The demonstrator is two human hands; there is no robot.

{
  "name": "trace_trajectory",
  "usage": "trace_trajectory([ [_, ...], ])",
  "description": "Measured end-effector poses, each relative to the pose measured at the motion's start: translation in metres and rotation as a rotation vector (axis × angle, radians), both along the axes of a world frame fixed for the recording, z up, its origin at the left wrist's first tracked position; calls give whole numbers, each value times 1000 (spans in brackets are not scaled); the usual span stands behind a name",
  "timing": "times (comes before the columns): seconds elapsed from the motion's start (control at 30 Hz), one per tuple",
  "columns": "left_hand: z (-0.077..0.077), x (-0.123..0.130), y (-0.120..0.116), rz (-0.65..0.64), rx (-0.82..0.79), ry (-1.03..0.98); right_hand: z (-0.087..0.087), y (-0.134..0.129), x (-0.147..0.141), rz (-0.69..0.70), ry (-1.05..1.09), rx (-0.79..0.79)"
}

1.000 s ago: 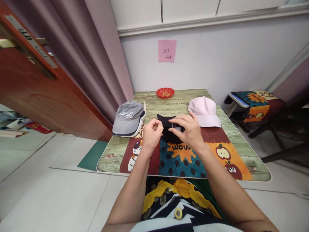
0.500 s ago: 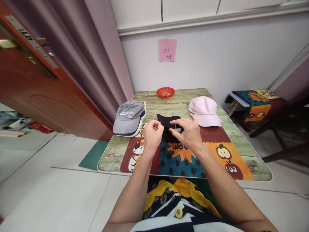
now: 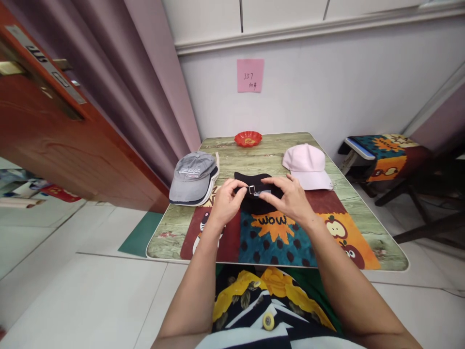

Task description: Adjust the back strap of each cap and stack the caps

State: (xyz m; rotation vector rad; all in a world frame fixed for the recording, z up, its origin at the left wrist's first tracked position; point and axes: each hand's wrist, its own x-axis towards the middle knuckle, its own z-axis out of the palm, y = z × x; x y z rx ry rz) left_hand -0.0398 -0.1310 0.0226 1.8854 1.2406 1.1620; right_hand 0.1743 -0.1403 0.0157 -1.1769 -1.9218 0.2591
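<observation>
A black cap [image 3: 256,208] lies on the printed cloth, its back strap and metal buckle [image 3: 251,190] facing me. My left hand [image 3: 228,198] pinches the strap end just left of the buckle between thumb and forefinger. At the cap's right side is my right hand [image 3: 288,196], thumb and forefinger apart around the strap area; whether they touch the cap I cannot tell. To the left sits a stack of caps with a grey cap [image 3: 192,177] on top, darker and white brims showing beneath it. A pale pink cap [image 3: 305,165] rests on the right.
The wood-patterned table [image 3: 167,237] carries a colourful cloth [image 3: 279,247]. A red scalloped dish [image 3: 248,139] stands at the back. A pink note [image 3: 250,75] is on the wall. A stool [image 3: 388,155] is at the right, a wooden door [image 3: 72,160] at the left.
The buckle has shifted left, out of my right fingers and up to my left hand's pinch. My right thumb and forefinger have spread apart.
</observation>
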Motion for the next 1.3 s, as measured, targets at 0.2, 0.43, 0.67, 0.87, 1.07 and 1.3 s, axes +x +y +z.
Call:
trace_trajectory([
  [0.2, -3, -19, 8, 9, -157, -112, -5, 11, 19, 18, 71, -143],
  [0.43, -1, -33, 12, 102, -99, -15, -26, 17, 21, -59, 251, -213],
  [0.67, 1, -29, 13, 132, -96, -69, -29, 22, 23, -120, 292, -134],
  [0.87, -9, -35, 18, 132, -118, -162, -42, 28, 31, -54, 410, -209],
  [1.07, -34, -60, 23, 302, -153, -328, -72, 31, 61, -65, 674, -283],
  [1.3, -60, -57, 15, 84, -280, -524, -73, 25, 57, 206, 425, -293],
])
